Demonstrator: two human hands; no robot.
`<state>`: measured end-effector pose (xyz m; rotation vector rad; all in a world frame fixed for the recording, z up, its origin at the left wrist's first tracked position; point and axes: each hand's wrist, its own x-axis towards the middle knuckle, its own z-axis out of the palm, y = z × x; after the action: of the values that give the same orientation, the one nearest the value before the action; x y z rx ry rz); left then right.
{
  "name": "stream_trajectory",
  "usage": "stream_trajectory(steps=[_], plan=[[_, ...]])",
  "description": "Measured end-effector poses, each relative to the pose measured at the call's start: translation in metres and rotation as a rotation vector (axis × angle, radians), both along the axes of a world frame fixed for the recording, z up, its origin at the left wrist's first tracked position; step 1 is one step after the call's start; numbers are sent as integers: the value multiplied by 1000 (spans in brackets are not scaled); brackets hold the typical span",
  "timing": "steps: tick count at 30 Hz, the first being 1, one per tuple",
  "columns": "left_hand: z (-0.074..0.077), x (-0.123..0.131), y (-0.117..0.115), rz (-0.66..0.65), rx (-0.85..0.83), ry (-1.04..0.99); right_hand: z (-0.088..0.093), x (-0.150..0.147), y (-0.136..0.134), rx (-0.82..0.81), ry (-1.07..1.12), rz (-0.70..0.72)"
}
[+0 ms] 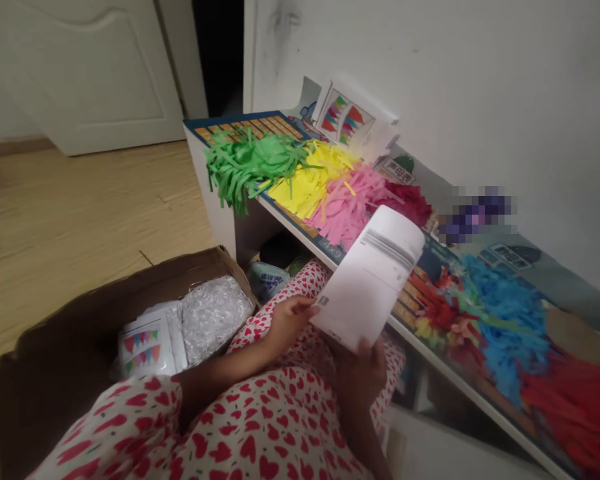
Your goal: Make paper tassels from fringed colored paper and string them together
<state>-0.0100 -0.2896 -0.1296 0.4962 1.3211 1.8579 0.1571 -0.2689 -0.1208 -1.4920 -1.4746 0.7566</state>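
A white printed paper packet (365, 280), its far end curling over, is held up in front of me above the front edge of the low table. My left hand (291, 323) pinches its near left corner between thumb and fingers. At the near right corner, my right hand (365, 370) grips the same packet, its fingers slightly blurred. Just beyond the packet lie bunches of pink tissue strips (347, 207), yellow strips (313, 177) and green strips (253, 163). Dark red strips (407, 202) sit partly behind the packet.
Blue strips (505, 320) and red strips (575, 407) cover the table's right part. A stack of white packets with bunting pictures (347, 120) leans at the wall. On the floor at left, a cardboard box (55, 333) holds similar packets (147, 347) and a clear plastic bundle (215, 313).
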Motion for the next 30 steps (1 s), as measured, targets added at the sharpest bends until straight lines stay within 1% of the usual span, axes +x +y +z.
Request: stream_trajectory(steps=[3, 5, 7, 9, 11, 13, 15, 17, 19, 20, 21, 23, 25, 27, 30], plan=[[1, -1, -3, -3, -28, -3, 1, -9, 2, -40, 182, -186], [1, -1, -5, -5, -42, 4, 2, -14, 3, -59, 276, -239], [1, -1, -5, -8, -46, 4, 3, -15, 5, -76, 330, -220], [1, -3, -4, -25, -40, 0, 4, -13, 7, -114, 351, -163], [1, -7, -3, -82, -42, -37, 4, -8, 9, -183, 357, -109], [2, -13, -4, -164, -63, -125, 5, -3, 9, -243, 357, -72], [7, -18, -6, -206, -84, -202, 8, 0, 7, -263, 369, -40], [17, -20, -6, -159, -70, -221, 15, -1, 6, -237, 389, -8], [32, -14, -3, -94, -16, -237, 27, -6, 6, -200, 439, -5], [41, -9, 1, -89, 13, -253, 34, -9, 7, -185, 479, -15], [50, -2, 5, -111, 38, -266, 42, -14, 8, -173, 524, -29], [68, 14, 14, -200, 73, -275, 59, -22, 12, -142, 617, -52], [85, 27, 23, -268, 110, -286, 71, -29, 14, -113, 682, -56], [98, 36, 28, -298, 155, -302, 75, -35, 13, -106, 716, -45], [110, 41, 31, -330, 167, -242, 71, -41, 7, -102, 712, -32]])
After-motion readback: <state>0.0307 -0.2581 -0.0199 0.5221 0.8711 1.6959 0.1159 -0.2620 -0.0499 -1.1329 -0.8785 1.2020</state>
